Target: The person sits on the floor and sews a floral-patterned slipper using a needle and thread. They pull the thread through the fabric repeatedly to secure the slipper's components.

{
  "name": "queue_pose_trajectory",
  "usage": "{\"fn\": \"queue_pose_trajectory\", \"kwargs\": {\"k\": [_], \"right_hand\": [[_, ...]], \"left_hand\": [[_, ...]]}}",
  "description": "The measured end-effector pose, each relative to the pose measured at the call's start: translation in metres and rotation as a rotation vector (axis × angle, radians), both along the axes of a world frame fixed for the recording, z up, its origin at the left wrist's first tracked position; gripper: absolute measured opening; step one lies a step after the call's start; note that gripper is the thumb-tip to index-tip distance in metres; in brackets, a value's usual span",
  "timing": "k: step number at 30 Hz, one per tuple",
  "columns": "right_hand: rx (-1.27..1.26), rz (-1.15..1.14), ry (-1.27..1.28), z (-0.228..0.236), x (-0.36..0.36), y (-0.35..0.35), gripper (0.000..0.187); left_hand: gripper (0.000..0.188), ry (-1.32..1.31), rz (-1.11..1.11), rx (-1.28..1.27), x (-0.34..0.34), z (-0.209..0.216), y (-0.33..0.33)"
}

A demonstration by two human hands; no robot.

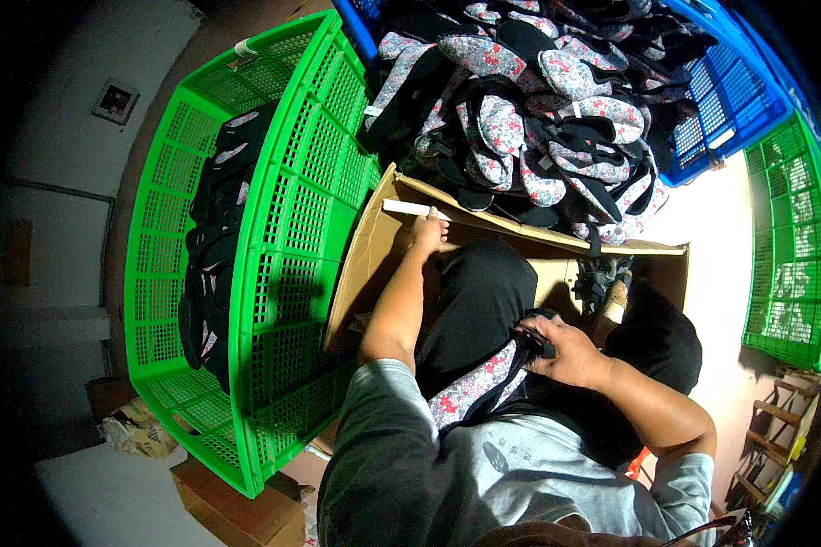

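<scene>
My left hand (429,233) reaches over a cardboard box, its fingers closed at the right end of a flat white strip (405,208). Across my lap lies a fabric piece (472,387) with a pale floral print and black parts, shaped much like a shoe upper. My right hand (564,352) is closed around the black end of this piece, thumb and fingers pinching it. Beyond the box is a big heap of similar black and floral fabric pieces (502,128); what fastens them is too small to tell.
A tall green plastic crate (287,228) on the left holds dark fabric pieces. The open cardboard box (360,264) stands around my knees. Blue crate walls (734,91) flank the heap, and another green crate (780,246) stands at right near a wooden rack (775,424).
</scene>
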State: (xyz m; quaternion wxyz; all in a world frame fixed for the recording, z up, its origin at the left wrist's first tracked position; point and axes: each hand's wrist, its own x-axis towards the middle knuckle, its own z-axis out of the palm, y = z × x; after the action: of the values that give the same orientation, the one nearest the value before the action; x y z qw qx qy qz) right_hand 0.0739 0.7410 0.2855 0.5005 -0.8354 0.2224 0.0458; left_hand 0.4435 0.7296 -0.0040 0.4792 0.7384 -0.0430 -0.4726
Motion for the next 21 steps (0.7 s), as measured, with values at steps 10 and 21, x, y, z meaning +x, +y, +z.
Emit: {"fn": "queue_pose_trajectory", "kwargs": {"k": [10,21], "right_hand": [[0.033,0.041,-0.063,-0.002,-0.006,-0.003,0.067],[0.066,-0.16,-0.092,-0.016,-0.034,0.006,0.073]], "left_hand": [[0.044,-0.014,-0.132,0.042,0.023,0.033,0.039],[0.019,-0.439,-0.209,-0.623,-0.108,0.273,0.112]]}}
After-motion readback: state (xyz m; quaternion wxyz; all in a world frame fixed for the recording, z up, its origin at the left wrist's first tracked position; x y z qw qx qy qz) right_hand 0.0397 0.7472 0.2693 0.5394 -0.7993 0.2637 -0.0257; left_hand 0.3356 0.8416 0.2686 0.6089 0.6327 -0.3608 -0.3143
